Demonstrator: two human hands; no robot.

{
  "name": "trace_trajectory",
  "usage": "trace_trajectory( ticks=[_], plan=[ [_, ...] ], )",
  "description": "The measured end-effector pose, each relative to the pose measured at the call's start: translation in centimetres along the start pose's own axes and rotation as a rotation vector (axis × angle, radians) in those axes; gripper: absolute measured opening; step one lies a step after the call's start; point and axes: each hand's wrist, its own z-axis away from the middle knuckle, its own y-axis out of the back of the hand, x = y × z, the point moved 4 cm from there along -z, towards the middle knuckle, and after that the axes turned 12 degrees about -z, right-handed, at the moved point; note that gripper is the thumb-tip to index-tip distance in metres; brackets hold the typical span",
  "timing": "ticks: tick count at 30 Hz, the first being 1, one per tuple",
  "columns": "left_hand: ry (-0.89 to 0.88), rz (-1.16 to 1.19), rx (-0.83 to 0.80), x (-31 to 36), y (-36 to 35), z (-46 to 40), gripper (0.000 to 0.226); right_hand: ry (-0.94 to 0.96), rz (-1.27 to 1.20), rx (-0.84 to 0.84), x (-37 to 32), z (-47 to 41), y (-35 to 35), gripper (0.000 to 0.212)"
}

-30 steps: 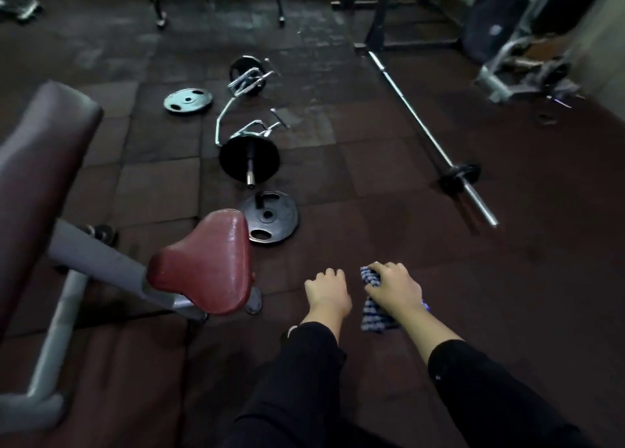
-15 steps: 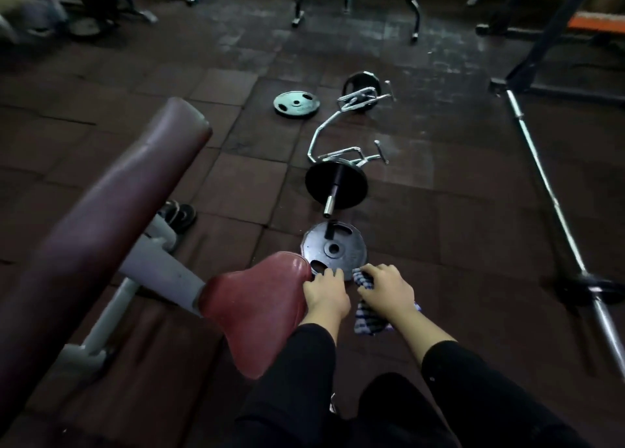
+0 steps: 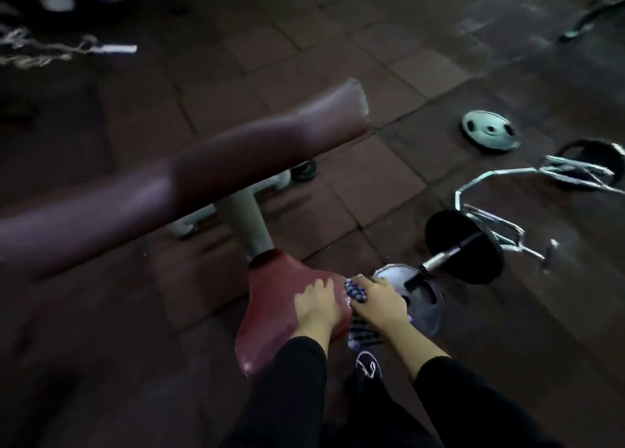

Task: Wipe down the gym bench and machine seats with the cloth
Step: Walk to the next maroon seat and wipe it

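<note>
Hands at the red seat

Left hand (image 3: 316,300) lies flat w/ fingers spread on the red seat (image 3: 270,298), palm down. Right hand (image 3: 380,300) is curled round the checked cloth (image 3: 355,292), gripping it at the seat's right edge; cloth tail hangs below the wrist. Long maroon pad (image 3: 203,173) runs upper left on a grey post (image 3: 247,221). Weight plate (image 3: 426,298) sits on the floor just beyond the right hand, loaded curl bar (image 3: 473,241) further right. Frame is blurry.

a small red padded seat (image 3: 277,309) sits low on a grey post, below a long dark maroon pad (image 3: 189,180) tilted across the frame. a blue-and-white checked cloth (image 3: 356,293) bunches at the seat's right edge.
</note>
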Motion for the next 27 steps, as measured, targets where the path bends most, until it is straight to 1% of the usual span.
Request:
trace_trajectory(
  ticks=[4,7,10,13,15,17,19,23,27],
  plan=[
    [0.170,0.103,-0.027,0.0,-1.5,-1.4,0.055,0.177,0.112,-0.104,0.8,-3.1,-1.3,0.050],
    [0.239,0.137,-0.030,-0.1,-3.0,-2.3,0.057,0.227,0.156,-0.138,1.7,-4.8,-2.8,0.052],
    [0.281,0.159,-0.034,-0.5,-5.0,-3.6,0.058,0.249,0.140,-0.151,2.8,-6.2,-4.9,0.052],
    [0.299,0.173,-0.024,-1.0,-7.3,-5.4,0.058,0.331,0.125,-0.153,3.6,-7.3,-7.3,0.051],
    [0.299,0.178,-0.001,-1.4,-8.7,-6.9,0.059,0.410,0.140,-0.160,4.1,-8.5,-8.9,0.056],
    [0.290,0.183,0.027,-1.7,-10.2,-8.2,0.060,0.462,0.197,-0.202,5.1,-9.4,-10.9,0.061],
    [0.272,0.170,0.048,-2.2,-11.6,-9.3,0.061,0.475,0.284,-0.229,6.6,-10.1,-12.9,0.054],
    [0.239,0.142,0.072,-3.6,-14.6,-10.5,0.060,0.478,0.356,-0.246,9.5,-10.4,-15.7,0.061],
    [0.197,0.149,0.185,-4.8,-17.0,-11.3,0.057,0.546,0.363,-0.214,9.9,-10.8,-16.2,0.058]
  ],
)
